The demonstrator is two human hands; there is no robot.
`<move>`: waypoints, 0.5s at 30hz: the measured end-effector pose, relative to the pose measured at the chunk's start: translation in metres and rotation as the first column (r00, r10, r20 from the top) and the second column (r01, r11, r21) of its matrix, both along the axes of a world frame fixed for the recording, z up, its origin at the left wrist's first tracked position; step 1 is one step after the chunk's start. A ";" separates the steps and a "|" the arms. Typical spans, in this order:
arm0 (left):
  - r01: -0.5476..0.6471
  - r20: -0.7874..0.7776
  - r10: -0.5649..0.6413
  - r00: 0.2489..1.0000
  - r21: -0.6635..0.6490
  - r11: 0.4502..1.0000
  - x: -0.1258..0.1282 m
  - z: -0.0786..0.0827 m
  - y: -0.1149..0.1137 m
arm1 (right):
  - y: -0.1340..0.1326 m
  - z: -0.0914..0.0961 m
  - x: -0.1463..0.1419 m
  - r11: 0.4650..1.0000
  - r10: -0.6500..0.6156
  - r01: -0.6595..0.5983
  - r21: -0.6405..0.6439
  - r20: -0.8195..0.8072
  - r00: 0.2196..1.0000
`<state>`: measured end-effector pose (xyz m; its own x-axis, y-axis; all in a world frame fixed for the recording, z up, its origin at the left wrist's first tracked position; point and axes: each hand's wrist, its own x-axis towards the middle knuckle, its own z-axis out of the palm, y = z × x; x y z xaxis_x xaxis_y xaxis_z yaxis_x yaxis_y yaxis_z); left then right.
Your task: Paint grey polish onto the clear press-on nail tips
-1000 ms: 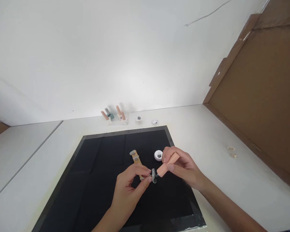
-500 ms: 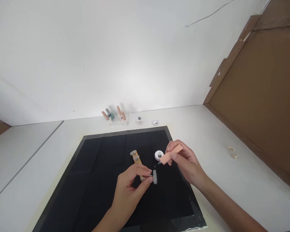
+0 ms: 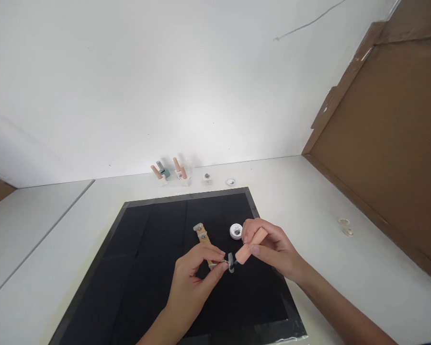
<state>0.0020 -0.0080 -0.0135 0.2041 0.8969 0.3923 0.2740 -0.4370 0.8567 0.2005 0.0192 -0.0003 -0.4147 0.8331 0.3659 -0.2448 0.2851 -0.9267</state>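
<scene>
Between thumb and fingers, my left hand (image 3: pixel 197 270) pinches the small holder of a translucent false nail (image 3: pixel 231 260). My right hand (image 3: pixel 271 245) grips the peach cap (image 3: pixel 250 247) of a nail polish brush. The brush's dark tip (image 3: pixel 234 263) meets the false nail, where a dark patch shows on its surface. Just behind my left hand, a wooden display strip (image 3: pixel 202 234) bears other clear nails and is partly hidden by my fingers. A small round white jar (image 3: pixel 236 231) with dark contents stands left of my right hand's fingers.
A black mat (image 3: pixel 158 268) covers the table's middle. Along the wall stand several polish bottles (image 3: pixel 181 173), a small clear block with a grey top (image 3: pixel 207 178) and a white lid (image 3: pixel 230 182). Two small beige discs (image 3: pixel 345 227) lie right, near a cardboard panel (image 3: pixel 391 143).
My right hand has moved down and slightly left, bringing the brush tip from above the false nail onto it. A dark patch now shows there. My left hand has stayed put.
</scene>
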 end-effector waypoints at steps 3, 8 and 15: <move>0.004 -0.005 -0.004 1.000 0.006 1.000 0.000 0.000 0.000 | 0.001 -0.001 0.000 0.999 -0.033 0.033 -0.009 0.002 0.999; 0.015 -0.012 -0.015 1.000 -0.001 1.000 0.000 -0.001 -0.001 | 0.003 -0.005 0.000 0.994 -0.102 0.100 -0.048 -0.027 0.994; -0.002 -0.026 0.002 1.000 -0.013 1.000 -0.002 -0.003 -0.001 | 0.004 -0.006 0.001 0.987 -0.145 0.141 -0.072 -0.055 0.988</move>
<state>0.0005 -0.0094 -0.0163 0.2119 0.9023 0.3753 0.2968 -0.4253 0.8550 0.2019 0.0235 -0.0068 -0.2683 0.9061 0.3272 -0.2621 0.2581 -0.9299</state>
